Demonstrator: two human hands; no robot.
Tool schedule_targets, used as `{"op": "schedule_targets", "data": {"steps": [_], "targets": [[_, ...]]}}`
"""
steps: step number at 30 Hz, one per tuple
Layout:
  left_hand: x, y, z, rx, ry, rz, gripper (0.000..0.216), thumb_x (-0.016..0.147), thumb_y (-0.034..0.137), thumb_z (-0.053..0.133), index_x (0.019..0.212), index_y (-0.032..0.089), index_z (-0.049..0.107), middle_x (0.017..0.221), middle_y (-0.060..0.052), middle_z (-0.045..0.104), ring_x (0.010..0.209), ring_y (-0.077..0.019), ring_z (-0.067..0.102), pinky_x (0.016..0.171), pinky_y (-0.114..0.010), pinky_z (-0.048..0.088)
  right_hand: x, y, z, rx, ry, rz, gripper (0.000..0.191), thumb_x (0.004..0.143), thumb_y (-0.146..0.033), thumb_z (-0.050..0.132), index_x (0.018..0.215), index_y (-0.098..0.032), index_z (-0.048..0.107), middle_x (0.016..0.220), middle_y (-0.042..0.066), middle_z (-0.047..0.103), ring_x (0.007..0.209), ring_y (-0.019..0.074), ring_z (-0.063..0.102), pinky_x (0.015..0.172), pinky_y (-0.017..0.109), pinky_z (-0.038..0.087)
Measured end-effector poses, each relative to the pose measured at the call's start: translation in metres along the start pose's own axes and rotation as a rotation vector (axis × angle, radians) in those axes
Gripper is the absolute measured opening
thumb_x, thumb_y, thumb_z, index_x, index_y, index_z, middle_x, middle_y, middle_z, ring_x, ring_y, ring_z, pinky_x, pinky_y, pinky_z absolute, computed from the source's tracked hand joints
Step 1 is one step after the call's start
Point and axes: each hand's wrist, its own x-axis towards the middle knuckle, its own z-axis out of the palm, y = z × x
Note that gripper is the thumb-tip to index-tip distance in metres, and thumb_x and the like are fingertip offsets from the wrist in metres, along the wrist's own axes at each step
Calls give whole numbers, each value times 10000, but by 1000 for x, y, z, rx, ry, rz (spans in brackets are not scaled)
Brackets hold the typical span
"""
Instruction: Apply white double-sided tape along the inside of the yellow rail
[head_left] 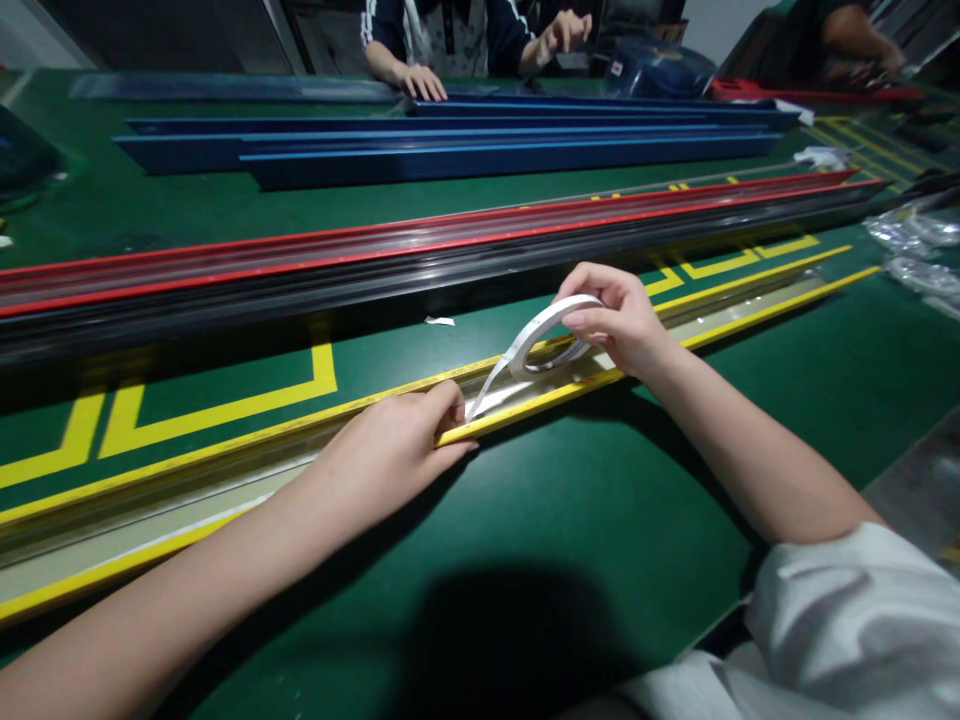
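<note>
A long channel (787, 302) with yellow edges lies slantwise across the table in front of me. My left hand (405, 430) is closed on its near yellow edge, with fingers inside the channel and the thumb on the outside. Above the channel, my right hand (619, 315) pinches a roll of white tape (551, 318) by its rim. A strip of tape (489, 388) runs from the roll down to the left fingertips, where its end is hidden. Left of my left wrist, a white strip (187, 525) lies along the inside of the channel.
Beyond the channel lie a red-edged profile (420, 236) and a black profile (420, 272), then several blue profiles (487, 160). A white scrap (440, 321) rests on the green table (570, 520). Clear plastic wrap (919, 245) lies at right. Two other people work at the far side.
</note>
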Motion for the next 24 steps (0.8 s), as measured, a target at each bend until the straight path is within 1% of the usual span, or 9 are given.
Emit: {"op": "schedule_targets", "data": {"steps": [6,11,18,24], "targets": [[2,-2,0,-17,-22,30,221,859,386,594,977,234,487,862,8,653,747,-190,607,632,-267,362,0,1,-1,-38,-8,-10,192,652,-252,793,765,-159,669,564,-49,519,440,45,330,404,198,198],[1,-2,0,-10,-19,41,233,864,391,597,995,234,484,886,3,647,772,-194,606,636,-268,364,0,1,-2,-59,-21,-26,203,655,-258,793,775,-151,671,608,-37,548,487,53,392,427,189,242],[2,-4,3,-7,-8,67,242,880,400,585,1028,243,476,933,0,645,802,-192,607,639,-266,371,-1,0,-2,-91,-35,-24,214,657,-269,792,779,-148,664,625,-33,568,516,62,433,452,185,286],[1,-2,0,31,-14,58,252,892,424,558,1063,255,484,965,-4,648,821,-203,613,634,-275,377,-1,0,-2,-133,-42,-19,240,650,-288,797,783,-142,661,648,-27,589,543,73,470,476,188,325]]}}
